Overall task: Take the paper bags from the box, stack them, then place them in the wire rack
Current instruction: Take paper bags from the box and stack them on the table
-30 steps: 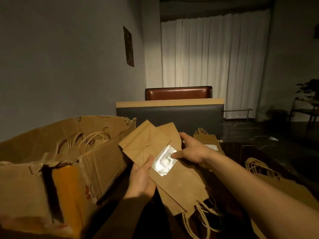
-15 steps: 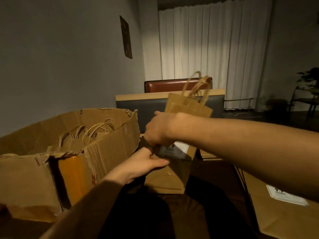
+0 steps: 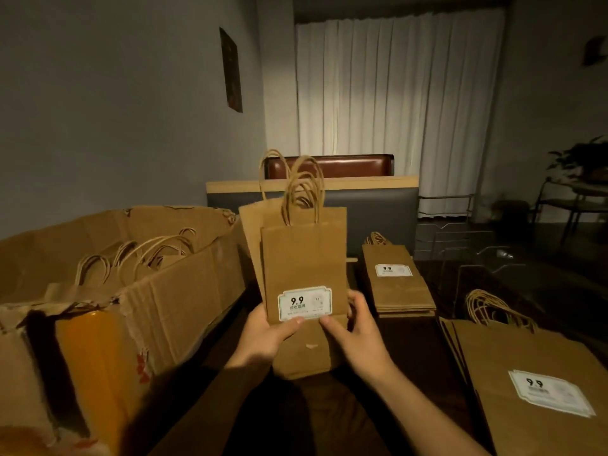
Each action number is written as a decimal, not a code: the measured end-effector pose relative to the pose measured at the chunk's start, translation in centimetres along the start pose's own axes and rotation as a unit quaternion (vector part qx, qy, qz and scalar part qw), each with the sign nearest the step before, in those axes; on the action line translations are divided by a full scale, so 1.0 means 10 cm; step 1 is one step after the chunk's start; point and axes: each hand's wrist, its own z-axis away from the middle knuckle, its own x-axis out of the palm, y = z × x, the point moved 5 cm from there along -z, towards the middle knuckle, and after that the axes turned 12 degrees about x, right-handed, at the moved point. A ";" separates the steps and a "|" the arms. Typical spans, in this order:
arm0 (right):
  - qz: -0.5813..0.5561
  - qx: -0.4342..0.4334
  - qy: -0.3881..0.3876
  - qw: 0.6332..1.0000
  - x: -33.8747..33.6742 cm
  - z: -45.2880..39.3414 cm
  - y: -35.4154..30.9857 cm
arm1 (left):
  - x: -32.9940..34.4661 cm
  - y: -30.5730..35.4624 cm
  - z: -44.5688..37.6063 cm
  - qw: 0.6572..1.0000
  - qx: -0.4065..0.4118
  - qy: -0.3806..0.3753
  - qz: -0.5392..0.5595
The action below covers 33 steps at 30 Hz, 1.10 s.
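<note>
Both hands at lower centre of the frame, close together, clamped on a small bundle of paper bags (image 3: 304, 258) held upright, handles at the top. Left hand (image 3: 268, 334) grips the lower left edge of the bundle, thumb pressed on the front just under the white label (image 3: 304, 303); right hand (image 3: 357, 330) grips the lower right edge, thumb on the front beside the left thumb, fingers wrapped behind. Front bag sits slightly lower and right of the ones behind it; edges not aligned. Cardboard box (image 3: 171, 291) at left of the frame, torn along its near wall, with more bag handles (image 3: 144, 251) showing inside. Flat stack of bags (image 3: 399, 284) lies on the dark table right of centre, label up. Larger bags (image 3: 533, 383) lie flat at lower right, touching nothing in the hands. Wire rack (image 3: 460, 245) stands on the table at mid right, behind the flat stack; dim, contents cannot be told.
</note>
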 end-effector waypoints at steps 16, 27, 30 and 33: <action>-0.162 0.087 0.012 0.983 -0.08 -0.25 0.50 | -0.14 -0.40 0.11 0.979 -0.075 0.109 0.157; -0.259 0.125 0.059 0.956 -0.30 -0.34 0.55 | -0.27 -0.41 0.11 0.978 -0.070 0.161 0.111; -0.235 0.137 0.023 0.962 -0.25 -0.33 0.57 | -0.26 -0.40 0.13 0.980 -0.061 0.163 0.100; -0.168 0.168 -0.035 0.971 -0.09 -0.28 0.55 | -0.24 -0.39 0.13 0.984 -0.044 0.156 0.073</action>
